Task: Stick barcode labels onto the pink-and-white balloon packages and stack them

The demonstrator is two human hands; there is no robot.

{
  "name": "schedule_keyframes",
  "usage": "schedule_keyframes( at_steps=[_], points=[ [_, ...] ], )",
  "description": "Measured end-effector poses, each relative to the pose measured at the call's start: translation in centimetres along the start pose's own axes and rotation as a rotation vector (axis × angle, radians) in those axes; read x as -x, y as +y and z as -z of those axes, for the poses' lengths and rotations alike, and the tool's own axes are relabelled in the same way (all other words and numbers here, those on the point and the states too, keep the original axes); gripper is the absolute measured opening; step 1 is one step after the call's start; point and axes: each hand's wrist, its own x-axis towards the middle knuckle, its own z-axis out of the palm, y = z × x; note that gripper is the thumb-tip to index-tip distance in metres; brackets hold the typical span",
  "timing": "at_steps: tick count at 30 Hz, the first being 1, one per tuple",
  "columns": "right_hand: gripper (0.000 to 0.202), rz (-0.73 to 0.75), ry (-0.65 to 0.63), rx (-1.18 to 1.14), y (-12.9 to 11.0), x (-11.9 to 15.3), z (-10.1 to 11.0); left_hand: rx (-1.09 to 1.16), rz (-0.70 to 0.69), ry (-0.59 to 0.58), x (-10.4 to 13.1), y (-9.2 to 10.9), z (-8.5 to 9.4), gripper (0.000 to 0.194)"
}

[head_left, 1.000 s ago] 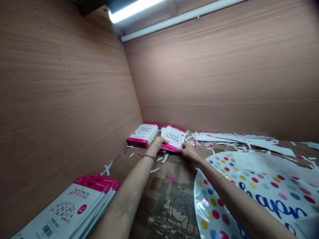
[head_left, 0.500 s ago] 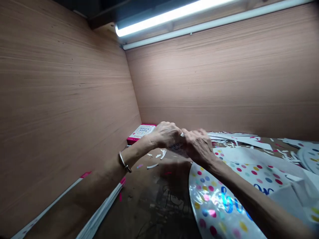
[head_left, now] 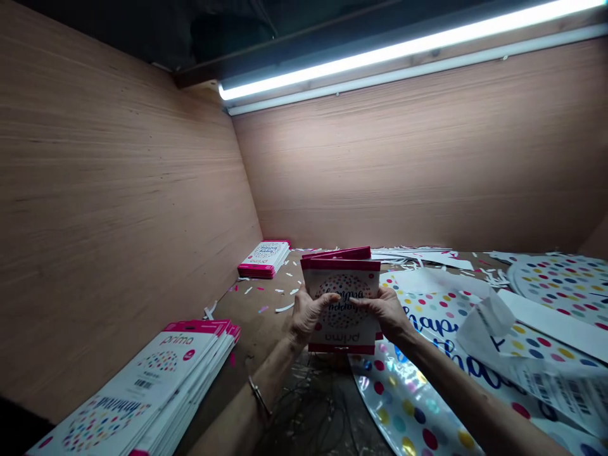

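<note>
Upright between both hands is a small bundle of pink-edged printed packets (head_left: 342,329), marked "prima" and "happy birthday" upside down. My left hand (head_left: 306,316) grips its left side with the thumb across the front. On the right side my right hand (head_left: 387,310) holds it the same way, thumb on the face. The fingers behind the packets are hidden. Beneath my right forearm lies a shiny round foil balloon (head_left: 394,405) with coloured dots and blue lettering.
A tall stack of prima packets (head_left: 161,373) stands at the left front, a smaller stack (head_left: 265,256) in the back left corner. More dotted balloons (head_left: 560,278) and white paper strips (head_left: 427,258) lie right and behind. Thin dark strings (head_left: 313,405) tangle in front.
Both hands have come down and nearer from the back of the table. The packets, hidden behind the hands before, now face me. The view has shifted, showing more of the left stack.
</note>
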Motion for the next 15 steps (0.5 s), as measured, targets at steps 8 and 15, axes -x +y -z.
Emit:
schedule_keyframes(
  at_steps=[8, 15],
  points=[
    [0.041, -0.073, -0.218, 0.167, 2.4, 3.3, 1.7, 0.139, 0.091, -0.135, 5.8, -1.9, -0.5, 0.042],
    [0.064, 0.704, 0.181, 0.992, -5.3, 4.6, 1.7, -0.718, -0.287, -0.305, 4.6, 4.8, 0.8, 0.013]
  ],
)
